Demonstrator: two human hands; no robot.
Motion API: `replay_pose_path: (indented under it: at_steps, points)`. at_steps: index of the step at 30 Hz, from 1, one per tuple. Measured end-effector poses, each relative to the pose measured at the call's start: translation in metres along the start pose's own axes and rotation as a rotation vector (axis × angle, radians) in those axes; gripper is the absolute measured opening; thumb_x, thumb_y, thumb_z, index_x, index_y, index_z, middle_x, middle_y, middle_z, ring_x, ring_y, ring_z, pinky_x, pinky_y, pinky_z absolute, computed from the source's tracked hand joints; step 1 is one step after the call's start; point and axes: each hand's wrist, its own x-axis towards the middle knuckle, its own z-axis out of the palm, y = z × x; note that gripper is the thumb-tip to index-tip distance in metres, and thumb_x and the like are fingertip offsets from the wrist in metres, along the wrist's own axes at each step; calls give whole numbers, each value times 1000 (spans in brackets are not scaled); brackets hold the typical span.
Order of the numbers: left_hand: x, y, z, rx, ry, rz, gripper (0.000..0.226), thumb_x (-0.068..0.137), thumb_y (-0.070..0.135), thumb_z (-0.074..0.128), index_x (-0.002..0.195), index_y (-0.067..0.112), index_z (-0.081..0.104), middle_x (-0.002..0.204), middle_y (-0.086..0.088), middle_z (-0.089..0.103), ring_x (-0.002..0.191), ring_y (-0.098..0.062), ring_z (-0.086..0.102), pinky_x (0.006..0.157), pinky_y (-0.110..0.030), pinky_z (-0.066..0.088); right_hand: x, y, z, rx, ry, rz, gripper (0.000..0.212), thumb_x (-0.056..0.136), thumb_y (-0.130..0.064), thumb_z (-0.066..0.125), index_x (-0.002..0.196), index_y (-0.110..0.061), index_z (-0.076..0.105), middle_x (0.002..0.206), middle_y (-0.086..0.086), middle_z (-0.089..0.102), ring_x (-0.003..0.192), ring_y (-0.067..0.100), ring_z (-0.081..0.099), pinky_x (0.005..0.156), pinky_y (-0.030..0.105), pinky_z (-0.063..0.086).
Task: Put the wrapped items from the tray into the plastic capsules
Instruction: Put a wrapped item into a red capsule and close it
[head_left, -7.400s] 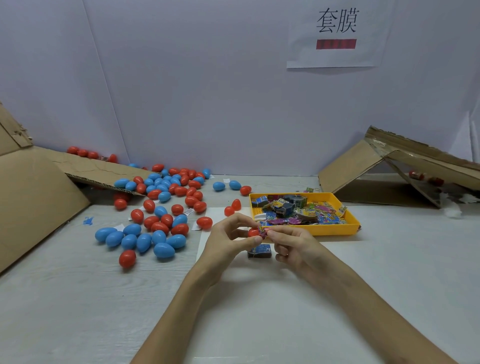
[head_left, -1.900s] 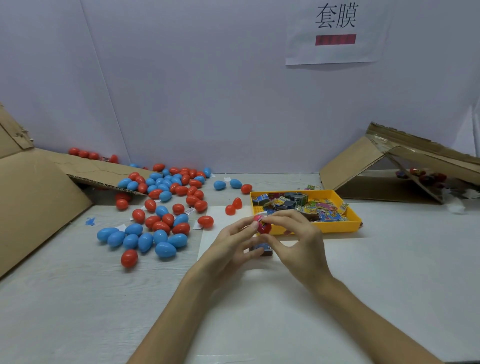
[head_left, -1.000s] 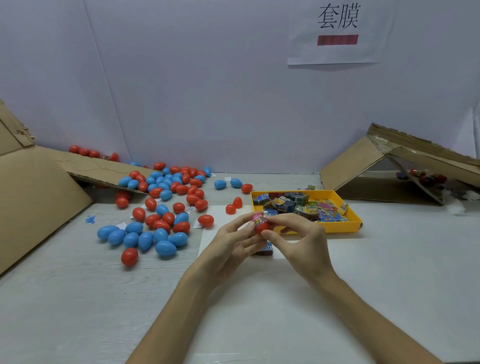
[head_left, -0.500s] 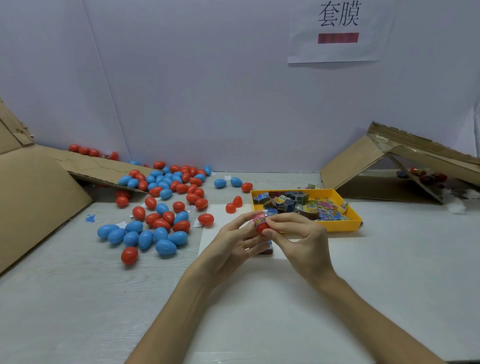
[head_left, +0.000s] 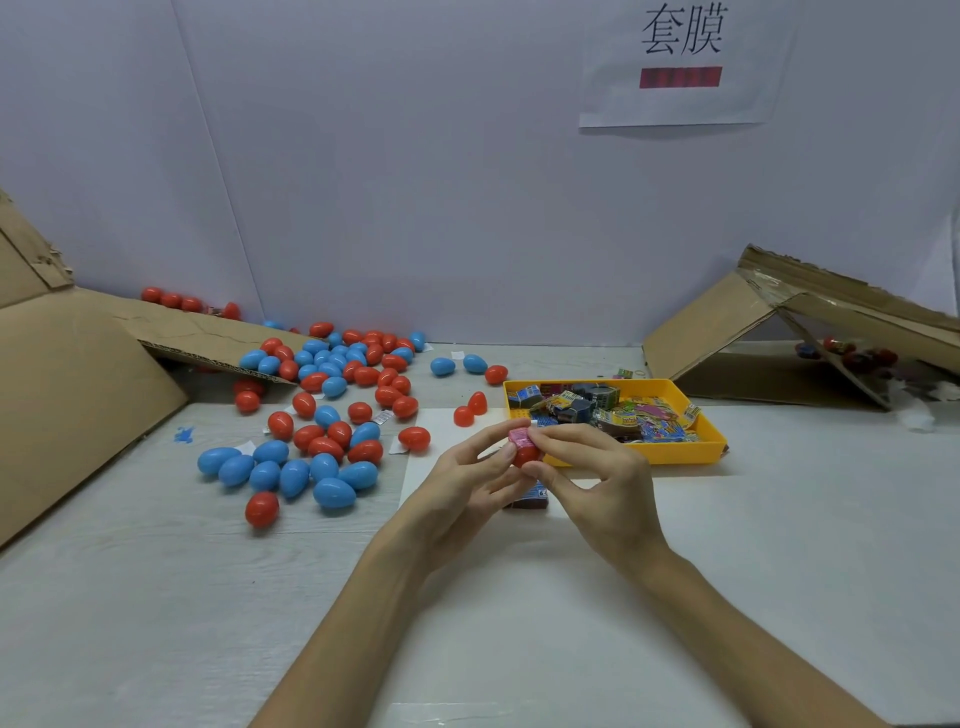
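My left hand and my right hand meet in front of the yellow tray. Between their fingertips sits a red capsule half with a pink wrapped item sticking out of its top. Both hands pinch this pair. The tray holds several colourful wrapped items. One more wrapped item lies on the white sheet under my hands. Two red capsule halves stand left of the tray.
Many red and blue egg capsules are scattered on the left of the table. Cardboard flaps rise at the left. A cardboard box lies on its side at the right, with capsules inside.
The pink wrapped item has been pushed a little further into the red capsule half. Both hands have stayed at the same spot before the tray.
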Motion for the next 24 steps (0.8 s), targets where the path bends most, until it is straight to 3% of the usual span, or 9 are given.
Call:
replay_pose_path:
  at_steps: [5, 10, 15, 18, 24]
  points:
    - [0, 1, 0, -13, 13, -6, 48, 84, 13, 69, 131, 13, 61, 128, -14, 66, 116, -26, 65, 86, -26, 56, 0, 0, 0, 9, -3, -8, 36, 79, -18, 73, 114, -8, 71, 111, -6, 67, 106, 4, 61, 89, 17, 52]
    - [0, 1, 2, -7, 23, -6, 48, 83, 12, 69, 130, 13, 61, 125, -14, 67, 114, -26, 67, 85, -26, 56, 0, -1, 1, 16, 6, 11, 38, 79, -23, 73, 115, -11, 71, 112, -11, 65, 108, -9, 57, 91, 11, 48]
    - [-1, 2, 3, 9, 53, 7, 49, 81, 11, 69, 130, 11, 63, 127, -15, 66, 108, -22, 69, 81, -24, 56, -1, 3, 1, 32, -1, 9, 37, 78, -15, 76, 115, -9, 71, 111, -7, 67, 106, 1, 61, 89, 15, 51]
    - [-1, 1, 3, 30, 49, 16, 50, 81, 14, 69, 131, 12, 62, 125, -13, 67, 108, -21, 69, 82, -24, 56, -1, 2, 0, 45, 9, 10, 38, 79, -19, 73, 116, -11, 70, 111, -8, 67, 106, -3, 61, 88, 14, 51]
    - [1, -3, 1, 319, 138, 177, 41, 79, 33, 73, 119, 25, 69, 112, -7, 74, 106, -23, 70, 86, -30, 58, 2, -1, -1, 85, -58, 84, 45, 83, -18, 76, 126, -19, 64, 111, -10, 69, 102, 3, 64, 81, 17, 54]
